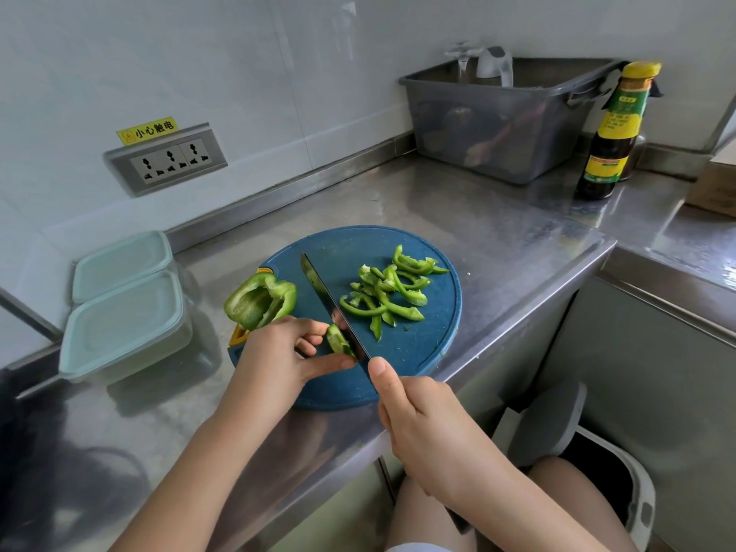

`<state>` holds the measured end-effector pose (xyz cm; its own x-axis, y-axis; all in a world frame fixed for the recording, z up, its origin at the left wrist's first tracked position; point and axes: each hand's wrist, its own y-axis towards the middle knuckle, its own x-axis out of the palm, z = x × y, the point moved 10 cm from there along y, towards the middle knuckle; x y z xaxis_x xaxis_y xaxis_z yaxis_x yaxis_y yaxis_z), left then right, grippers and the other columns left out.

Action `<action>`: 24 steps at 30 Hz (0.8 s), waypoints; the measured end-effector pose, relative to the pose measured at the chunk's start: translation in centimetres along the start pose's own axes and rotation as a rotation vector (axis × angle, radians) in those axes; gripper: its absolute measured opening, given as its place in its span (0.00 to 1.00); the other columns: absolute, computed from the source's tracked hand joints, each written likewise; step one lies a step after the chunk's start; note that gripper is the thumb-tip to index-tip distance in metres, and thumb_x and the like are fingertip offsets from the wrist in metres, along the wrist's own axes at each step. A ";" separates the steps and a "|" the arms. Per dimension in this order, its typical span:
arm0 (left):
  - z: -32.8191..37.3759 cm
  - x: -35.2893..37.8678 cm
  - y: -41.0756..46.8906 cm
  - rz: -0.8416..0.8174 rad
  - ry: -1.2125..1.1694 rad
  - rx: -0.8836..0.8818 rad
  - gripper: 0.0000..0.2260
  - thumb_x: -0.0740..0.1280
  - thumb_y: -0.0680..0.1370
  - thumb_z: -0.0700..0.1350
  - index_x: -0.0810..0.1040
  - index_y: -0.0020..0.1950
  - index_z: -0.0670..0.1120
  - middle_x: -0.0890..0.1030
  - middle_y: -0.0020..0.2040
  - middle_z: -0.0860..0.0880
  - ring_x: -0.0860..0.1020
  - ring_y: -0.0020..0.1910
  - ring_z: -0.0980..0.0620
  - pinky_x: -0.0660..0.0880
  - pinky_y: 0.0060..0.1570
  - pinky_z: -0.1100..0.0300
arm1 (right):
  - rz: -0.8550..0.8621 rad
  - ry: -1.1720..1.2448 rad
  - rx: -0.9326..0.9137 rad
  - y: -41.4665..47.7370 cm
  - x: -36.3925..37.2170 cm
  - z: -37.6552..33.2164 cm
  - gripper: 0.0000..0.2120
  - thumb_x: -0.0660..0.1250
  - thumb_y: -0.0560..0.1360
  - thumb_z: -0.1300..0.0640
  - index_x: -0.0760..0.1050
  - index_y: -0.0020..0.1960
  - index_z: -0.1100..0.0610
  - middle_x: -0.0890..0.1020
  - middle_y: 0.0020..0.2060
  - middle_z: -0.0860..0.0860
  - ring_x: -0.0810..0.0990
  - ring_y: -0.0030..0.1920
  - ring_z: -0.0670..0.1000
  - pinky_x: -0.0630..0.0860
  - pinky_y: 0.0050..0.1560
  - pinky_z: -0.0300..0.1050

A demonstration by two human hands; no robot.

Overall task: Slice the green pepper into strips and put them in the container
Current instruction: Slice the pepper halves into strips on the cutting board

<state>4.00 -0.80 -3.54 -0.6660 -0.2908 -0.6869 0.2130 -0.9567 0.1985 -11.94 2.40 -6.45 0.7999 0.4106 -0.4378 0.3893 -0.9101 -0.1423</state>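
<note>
A round blue cutting board (422, 344) lies on the steel counter. My left hand (278, 360) pinches a small green pepper piece (337, 341) against the board. My right hand (422, 428) grips the handle of a knife (324, 296), whose blade stands on edge right beside that piece. A pile of cut pepper strips (392, 290) lies on the board to the right of the blade. A large uncut pepper half (261, 300) rests at the board's left edge. Two lidded clear containers (125, 324) stand on the counter to the left.
A grey plastic tub (502, 121) holding glassware sits at the back right, with a dark sauce bottle (613, 133) beside it. A wall socket strip (167, 159) is on the back wall. A bin with a grey lid (589, 444) stands on the floor below the counter edge.
</note>
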 end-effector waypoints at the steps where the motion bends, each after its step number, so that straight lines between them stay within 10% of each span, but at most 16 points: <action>1: 0.0 0.0 0.0 0.008 0.022 0.009 0.19 0.79 0.62 0.47 0.83 0.51 0.44 0.76 0.39 0.53 0.73 0.37 0.57 0.69 0.38 0.70 | 0.003 -0.001 0.000 -0.1 0.0 0.1 0.29 0.46 0.76 0.34 0.59 0.30 0.57 0.62 0.20 0.47 0.59 0.24 0.47 0.64 0.34 0.43; 17: 0.6 0.1 0.1 -0.035 0.172 0.080 0.35 0.71 0.53 0.70 0.83 0.42 0.40 0.78 0.37 0.46 0.75 0.34 0.53 0.67 0.35 0.72 | -0.024 -0.155 0.042 0.9 1.2 -0.6 0.27 0.45 0.79 0.38 0.57 0.30 0.56 0.63 0.27 0.51 0.60 0.30 0.52 0.62 0.35 0.45; 24: 0.6 0.2 0.1 -0.041 0.232 0.090 0.22 0.77 0.63 0.58 0.83 0.41 0.39 0.72 0.33 0.51 0.69 0.32 0.60 0.63 0.33 0.71 | -0.070 -0.205 0.072 1.6 1.4 -1.1 0.26 0.46 0.80 0.39 0.57 0.30 0.55 0.62 0.27 0.52 0.59 0.27 0.51 0.61 0.30 0.45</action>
<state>3.47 -0.99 -3.19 -0.4886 -0.2504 -0.8358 0.1179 -0.9681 0.2211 -9.72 1.54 -6.32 0.6593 0.4595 -0.5952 0.4013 -0.8844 -0.2382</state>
